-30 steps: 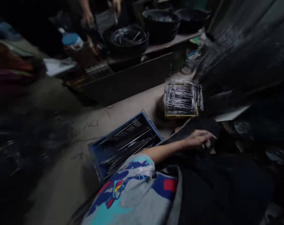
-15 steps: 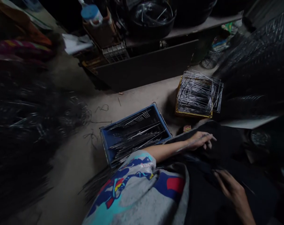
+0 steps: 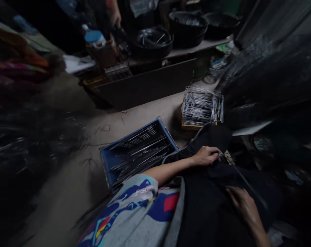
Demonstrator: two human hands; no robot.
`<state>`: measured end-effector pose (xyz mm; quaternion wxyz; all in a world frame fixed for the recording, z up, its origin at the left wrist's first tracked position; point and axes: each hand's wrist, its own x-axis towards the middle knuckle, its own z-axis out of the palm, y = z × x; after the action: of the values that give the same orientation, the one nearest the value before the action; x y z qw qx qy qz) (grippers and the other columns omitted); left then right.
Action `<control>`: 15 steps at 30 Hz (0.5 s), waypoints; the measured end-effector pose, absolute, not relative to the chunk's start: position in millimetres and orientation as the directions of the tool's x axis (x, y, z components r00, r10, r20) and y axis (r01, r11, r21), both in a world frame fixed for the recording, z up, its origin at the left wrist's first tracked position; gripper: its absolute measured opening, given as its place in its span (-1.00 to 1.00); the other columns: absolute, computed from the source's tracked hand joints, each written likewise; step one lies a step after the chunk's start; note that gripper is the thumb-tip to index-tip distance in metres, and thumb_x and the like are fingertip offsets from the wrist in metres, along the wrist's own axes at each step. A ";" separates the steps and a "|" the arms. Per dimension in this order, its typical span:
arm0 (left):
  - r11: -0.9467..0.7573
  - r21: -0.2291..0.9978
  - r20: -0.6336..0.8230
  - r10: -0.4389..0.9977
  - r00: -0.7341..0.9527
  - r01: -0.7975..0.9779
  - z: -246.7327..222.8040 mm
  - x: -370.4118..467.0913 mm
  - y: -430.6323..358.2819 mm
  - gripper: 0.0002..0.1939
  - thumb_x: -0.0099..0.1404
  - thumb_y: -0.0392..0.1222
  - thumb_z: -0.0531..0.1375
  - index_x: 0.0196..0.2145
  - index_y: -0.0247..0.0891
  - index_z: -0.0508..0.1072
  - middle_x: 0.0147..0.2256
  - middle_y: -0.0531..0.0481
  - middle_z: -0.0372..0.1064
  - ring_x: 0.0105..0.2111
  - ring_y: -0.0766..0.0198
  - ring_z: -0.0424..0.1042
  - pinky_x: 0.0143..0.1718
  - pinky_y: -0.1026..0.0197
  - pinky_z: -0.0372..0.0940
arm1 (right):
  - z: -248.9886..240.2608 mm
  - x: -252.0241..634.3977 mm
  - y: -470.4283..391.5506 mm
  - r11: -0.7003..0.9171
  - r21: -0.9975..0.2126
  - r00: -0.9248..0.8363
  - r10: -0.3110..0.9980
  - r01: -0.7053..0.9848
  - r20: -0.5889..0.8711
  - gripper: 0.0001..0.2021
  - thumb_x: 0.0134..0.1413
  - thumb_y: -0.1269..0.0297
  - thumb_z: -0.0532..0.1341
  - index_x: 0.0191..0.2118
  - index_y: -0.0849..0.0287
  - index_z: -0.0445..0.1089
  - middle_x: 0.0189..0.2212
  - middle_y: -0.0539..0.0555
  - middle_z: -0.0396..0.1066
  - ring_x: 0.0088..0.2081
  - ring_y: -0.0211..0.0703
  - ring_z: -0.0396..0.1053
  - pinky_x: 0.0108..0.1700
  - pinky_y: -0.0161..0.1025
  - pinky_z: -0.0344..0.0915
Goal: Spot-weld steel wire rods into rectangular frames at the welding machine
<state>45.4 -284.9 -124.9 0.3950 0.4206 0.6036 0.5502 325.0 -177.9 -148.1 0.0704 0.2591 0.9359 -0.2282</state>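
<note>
My left hand (image 3: 206, 156) is closed over my lap, its fingers round one end of a thin metal wire (image 3: 244, 178). The wire slants down to the right and blurs toward its far end. Dark cloth (image 3: 204, 202) covers my legs beneath both hands. On that cloth lies my right hand (image 3: 240, 199), back upward and fingers stretched forward; its thumb is hidden. A blue crate (image 3: 106, 169) with dark straight wires inside stands on the floor left of my left forearm. Beyond my knee, bent wire frames (image 3: 200, 104) are heaped in a yellow crate (image 3: 193, 127).
A dark board (image 3: 147, 85) stands on edge ahead, below a bench with black tubs (image 3: 187, 29). Another person's hand (image 3: 116, 17) shows at the top. Blurred wire piles (image 3: 42, 147) lie at left, and more wirework (image 3: 263, 65) rises at right. Loose wire bits (image 3: 103, 128) lie on the floor.
My left hand's fingers have gone from spread to closed on the wire. The view has shifted, and another person's hand has come in at the top. My right hand stays on the cloth.
</note>
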 end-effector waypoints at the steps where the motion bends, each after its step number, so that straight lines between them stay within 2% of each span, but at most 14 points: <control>1: 0.031 0.995 0.005 0.926 -0.376 0.090 -122.1 40.4 -280.8 -0.70 0.36 -0.09 0.09 -0.27 -0.34 0.53 -0.41 0.00 0.50 -0.46 0.36 0.38 -0.36 0.36 0.23 | -151.8 325.4 -184.1 0.751 -0.418 -0.859 0.465 0.511 -0.216 -0.59 0.22 0.00 0.03 -0.20 0.07 0.57 -0.21 0.16 0.51 -0.18 0.05 0.43 -0.08 -0.03 0.36; 4: 0.027 0.984 0.052 0.903 -0.426 0.179 -117.1 29.0 -266.7 -0.63 0.37 -0.01 0.07 -0.41 -0.32 0.51 -0.49 0.04 0.44 -0.45 0.35 0.36 -0.35 0.35 0.20 | -160.1 321.9 -198.8 0.720 -0.461 -0.839 0.532 0.518 -0.111 -0.57 0.27 -0.02 0.02 -0.21 0.08 0.57 -0.17 0.19 0.46 -0.17 0.04 0.39 -0.08 -0.04 0.34; 8: 0.121 0.934 0.018 0.923 -0.383 0.336 -124.0 26.3 -252.3 -0.65 0.34 -0.04 0.09 -0.44 -0.30 0.51 -0.52 0.07 0.40 -0.49 0.37 0.30 -0.38 0.34 0.16 | -164.1 310.5 -199.6 0.693 -0.494 -0.813 0.579 0.525 -0.052 -0.57 0.27 -0.03 0.03 -0.25 0.08 0.59 -0.13 0.21 0.43 -0.17 0.05 0.36 -0.09 -0.02 0.33; 10: 0.169 0.910 -0.012 0.924 -0.383 0.379 -130.2 28.5 -246.8 -0.67 0.33 -0.05 0.10 -0.43 -0.30 0.52 -0.53 0.07 0.39 -0.49 0.36 0.28 -0.40 0.34 0.15 | -164.2 304.2 -191.7 0.656 -0.557 -0.805 0.592 0.510 -0.040 -0.58 0.27 -0.03 0.04 -0.26 0.07 0.59 -0.13 0.20 0.43 -0.17 0.04 0.37 -0.08 -0.03 0.33; 12: 0.209 0.893 -0.033 0.913 -0.407 0.398 -135.8 32.1 -241.2 -0.68 0.32 -0.06 0.10 -0.42 -0.30 0.53 -0.52 0.06 0.40 -0.49 0.35 0.29 -0.39 0.33 0.15 | -164.8 299.9 -180.7 0.573 -0.665 -0.785 0.618 0.480 -0.034 -0.59 0.28 -0.03 0.05 -0.25 0.08 0.57 -0.15 0.19 0.45 -0.14 0.03 0.38 -0.05 -0.05 0.33; 15: 0.290 0.861 -0.056 0.870 -0.489 0.418 -141.6 37.1 -233.5 -0.67 0.32 -0.04 0.09 -0.42 -0.29 0.54 -0.51 0.04 0.41 -0.48 0.33 0.30 -0.37 0.32 0.17 | -168.6 300.8 -161.5 0.334 -0.821 -0.707 0.697 0.463 -0.115 -0.58 0.23 -0.08 0.10 -0.18 0.13 0.55 -0.15 0.19 0.49 -0.10 0.05 0.42 -0.03 -0.11 0.34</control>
<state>37.1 -233.5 -141.6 0.2717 0.4261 0.7557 0.4166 300.8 -161.5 -168.6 -0.1297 0.3599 0.8064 -0.4510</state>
